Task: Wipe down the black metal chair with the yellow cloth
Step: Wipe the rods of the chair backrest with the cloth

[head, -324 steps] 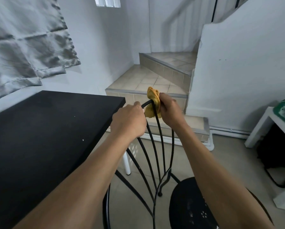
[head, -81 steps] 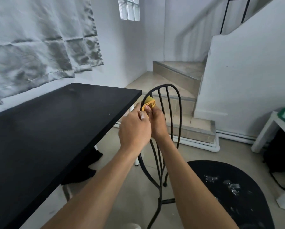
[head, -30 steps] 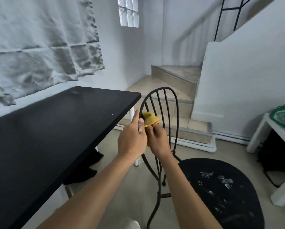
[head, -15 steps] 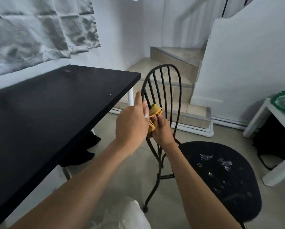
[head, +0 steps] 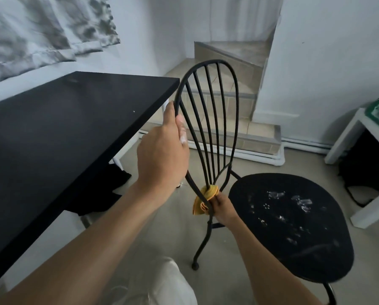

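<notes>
The black metal chair (head: 215, 119) stands in front of me, its barred oval back to the left and its round seat (head: 294, 225), marked with white smears, to the right. My left hand (head: 164, 150) grips the left rim of the chair back about halfway up. My right hand (head: 222, 208) is low down where the bars meet, and holds the bunched yellow cloth (head: 205, 199) against the base of the back frame.
A black table (head: 58, 133) runs along my left, its corner close to the chair back. Tiled steps (head: 234, 102) rise behind the chair. A white side table (head: 364, 150) with a green item stands at the right. Dark cloth lies on the floor under the black table.
My right hand has slid the yellow cloth down from mid-height on the chair back to its base. My left hand stays on the left rim. My head has tilted further down.
</notes>
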The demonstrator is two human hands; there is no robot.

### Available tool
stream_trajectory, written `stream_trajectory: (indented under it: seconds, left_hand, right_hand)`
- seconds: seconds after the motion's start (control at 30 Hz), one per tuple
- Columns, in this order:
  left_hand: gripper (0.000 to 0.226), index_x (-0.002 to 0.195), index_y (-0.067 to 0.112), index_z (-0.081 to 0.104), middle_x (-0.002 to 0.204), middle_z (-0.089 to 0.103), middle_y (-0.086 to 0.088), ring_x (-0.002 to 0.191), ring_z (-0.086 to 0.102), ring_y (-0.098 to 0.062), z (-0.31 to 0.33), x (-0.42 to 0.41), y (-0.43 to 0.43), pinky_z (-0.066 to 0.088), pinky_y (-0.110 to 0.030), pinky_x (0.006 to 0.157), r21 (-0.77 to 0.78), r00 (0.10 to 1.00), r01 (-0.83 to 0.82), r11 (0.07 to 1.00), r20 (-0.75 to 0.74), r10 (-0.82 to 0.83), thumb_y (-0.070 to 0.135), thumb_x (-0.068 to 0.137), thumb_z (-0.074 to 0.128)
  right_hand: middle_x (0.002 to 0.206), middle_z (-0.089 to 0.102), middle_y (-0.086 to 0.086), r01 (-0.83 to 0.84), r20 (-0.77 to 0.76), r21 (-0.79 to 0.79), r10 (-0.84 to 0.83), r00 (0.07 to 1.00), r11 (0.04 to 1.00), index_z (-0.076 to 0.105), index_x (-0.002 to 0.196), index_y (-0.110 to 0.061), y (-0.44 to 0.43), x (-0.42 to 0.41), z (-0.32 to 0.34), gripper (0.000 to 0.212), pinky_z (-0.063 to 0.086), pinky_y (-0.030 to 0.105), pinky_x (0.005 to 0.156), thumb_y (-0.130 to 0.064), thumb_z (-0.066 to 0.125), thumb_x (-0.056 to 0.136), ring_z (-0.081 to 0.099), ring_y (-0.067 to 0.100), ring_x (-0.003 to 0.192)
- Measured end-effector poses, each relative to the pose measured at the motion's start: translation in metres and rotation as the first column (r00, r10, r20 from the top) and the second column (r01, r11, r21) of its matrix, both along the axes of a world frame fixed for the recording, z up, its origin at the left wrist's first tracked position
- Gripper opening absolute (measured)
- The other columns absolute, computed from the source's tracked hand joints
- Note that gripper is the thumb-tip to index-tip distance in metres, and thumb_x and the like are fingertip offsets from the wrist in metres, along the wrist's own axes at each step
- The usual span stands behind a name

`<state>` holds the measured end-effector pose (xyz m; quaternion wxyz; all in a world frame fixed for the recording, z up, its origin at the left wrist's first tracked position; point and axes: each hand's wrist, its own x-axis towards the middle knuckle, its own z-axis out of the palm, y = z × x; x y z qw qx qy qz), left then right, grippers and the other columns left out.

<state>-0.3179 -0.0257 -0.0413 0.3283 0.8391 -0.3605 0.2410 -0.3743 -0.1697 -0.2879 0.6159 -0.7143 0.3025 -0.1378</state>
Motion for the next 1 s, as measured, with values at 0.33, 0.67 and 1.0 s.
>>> stream_trajectory:
  seconds: [0.33, 0.67, 1.0]
  left_hand:
    - [0.044, 0.146, 0.012, 0.036, 0.073, 0.067, -0.004, 0.053, 0.041, -0.006, 0.003, -0.004, 0.001, 0.023, -0.015, 0.046, 0.035, 0.999, -0.028, 0.999, -0.037, 0.029, 0.022, 0.104, 0.031]
    - [0.041, 0.136, 0.022, 0.045, 0.065, 0.050, 0.010, 0.058, 0.046, -0.008, 0.010, 0.002, 0.012, 0.030, -0.025, 0.054, 0.107, 0.980, 0.066, 0.992, -0.194, -0.044, 0.034, 0.104, 0.022]
    - [0.057, 0.145, 0.027, 0.035, 0.142, 0.048, -0.005, 0.133, 0.043, -0.023, 0.052, 0.051, -0.019, 0.031, -0.038, 0.109, -0.024, 0.761, 0.392, 0.920, -0.553, -0.339, 0.054, 0.099, 0.015]
  right_hand:
    - [0.079, 0.064, 0.010, 0.198, -0.086, 0.328, -0.180, 0.980, 0.924, 0.061, 0.087, -0.006, 0.008, -0.013, 0.010, 0.025, 0.050, 0.032, 0.070, -0.012, 0.041, 0.100, 0.061, 0.017, 0.070]
    - [0.081, 0.067, 0.004, 0.188, 0.288, -0.069, -0.161, 0.944, 0.980, 0.064, 0.089, -0.011, 0.007, -0.058, 0.135, 0.028, 0.052, 0.025, 0.074, -0.021, 0.040, 0.101, 0.065, 0.009, 0.073]
    - [0.086, 0.067, 0.011, 0.203, 0.420, -0.051, -0.163, 0.893, 0.978, 0.064, 0.087, -0.016, 0.072, -0.053, 0.237, 0.041, 0.055, 0.037, 0.080, -0.049, 0.039, 0.089, 0.066, 0.022, 0.083]
